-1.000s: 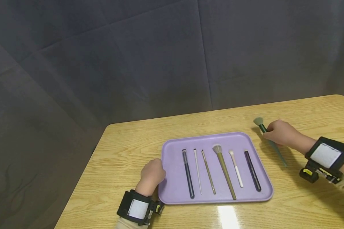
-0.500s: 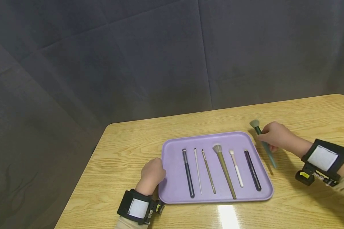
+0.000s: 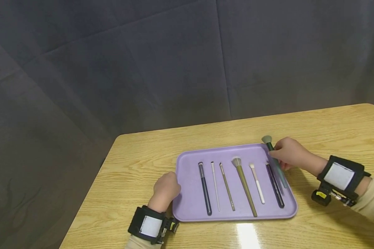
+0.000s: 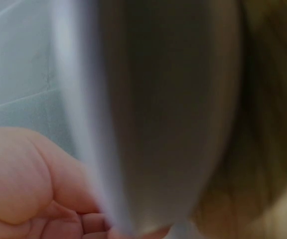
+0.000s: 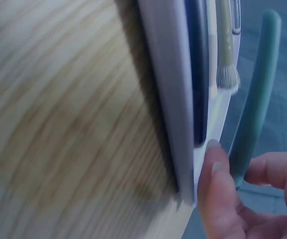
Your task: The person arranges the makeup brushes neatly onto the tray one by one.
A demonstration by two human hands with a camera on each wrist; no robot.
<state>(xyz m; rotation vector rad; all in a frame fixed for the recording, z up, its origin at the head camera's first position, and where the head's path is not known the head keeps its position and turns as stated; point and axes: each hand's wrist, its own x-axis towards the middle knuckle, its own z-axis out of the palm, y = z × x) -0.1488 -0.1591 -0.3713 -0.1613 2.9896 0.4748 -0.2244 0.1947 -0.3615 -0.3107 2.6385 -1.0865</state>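
My right hand (image 3: 289,152) pinches a green makeup brush (image 3: 279,172) between thumb and fingers, above the right rim of the lilac tray (image 3: 188,176). Its fluffy head points away, past the tray's far right corner. The right wrist view shows the teal handle (image 5: 259,94) tilted up clear of the tray, fingertips at its lower end. At the tray's left edge, my left hand (image 3: 167,189) grips the rim, thumb and curled fingers about it in the left wrist view. On the tray, several makeup brushes lie side by side, the dark purple one (image 3: 275,185) nearest the held brush.
Among the laid brushes are a navy one (image 3: 205,190), an olive one (image 3: 245,188) with a wide head, and a short white and pink one (image 3: 257,185). The wooden table (image 3: 127,162) ends at a dark cloth (image 3: 174,69) behind.
My right hand has carried the green brush leftward, from the table beside the tray to over the tray's right rim. The left hand and the tray have stayed put.
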